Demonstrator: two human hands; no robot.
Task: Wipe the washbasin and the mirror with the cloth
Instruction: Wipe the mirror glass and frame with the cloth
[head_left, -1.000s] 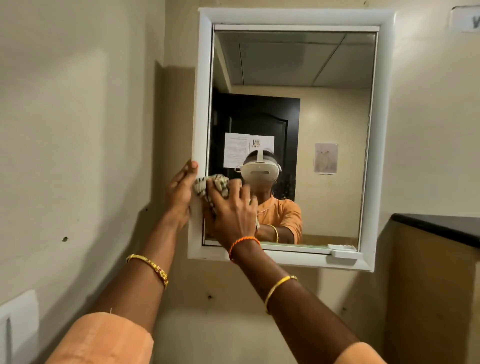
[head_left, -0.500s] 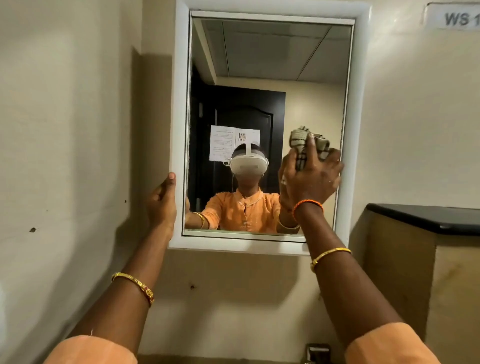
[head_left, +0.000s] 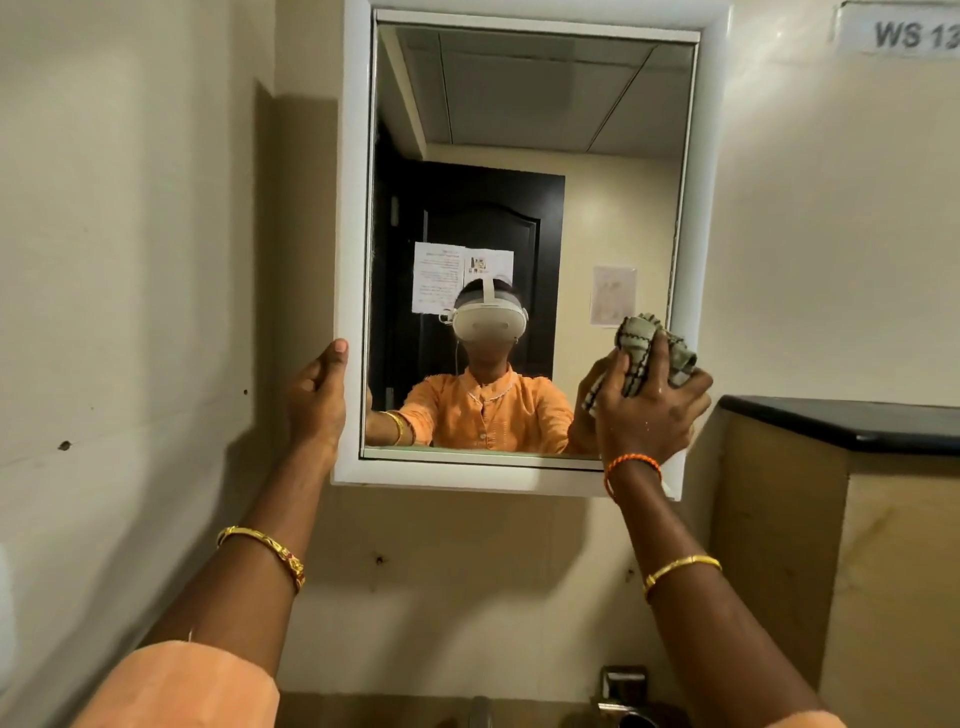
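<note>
A white-framed mirror (head_left: 524, 130) hangs on the cream wall ahead. My right hand (head_left: 649, 410) grips a bunched grey cloth with dark stitching (head_left: 647, 340) and presses it against the glass at the lower right corner. My left hand (head_left: 318, 395) holds the frame's left edge near the bottom, thumb up along it. The glass reflects a person in an orange shirt wearing a headset. The washbasin is out of view; only a metal tap top (head_left: 480, 713) shows at the bottom edge.
A black countertop (head_left: 852, 421) on a tan cabinet (head_left: 779, 545) stands right of the mirror. A side wall (head_left: 130, 260) closes in on the left. A metal fitting (head_left: 623, 686) sits low on the wall, and a label plate (head_left: 904, 31) hangs at top right.
My right hand carried the cloth from the mirror's lower left to its right side, then down toward the lower right corner. My left hand stays on the frame's left edge.
</note>
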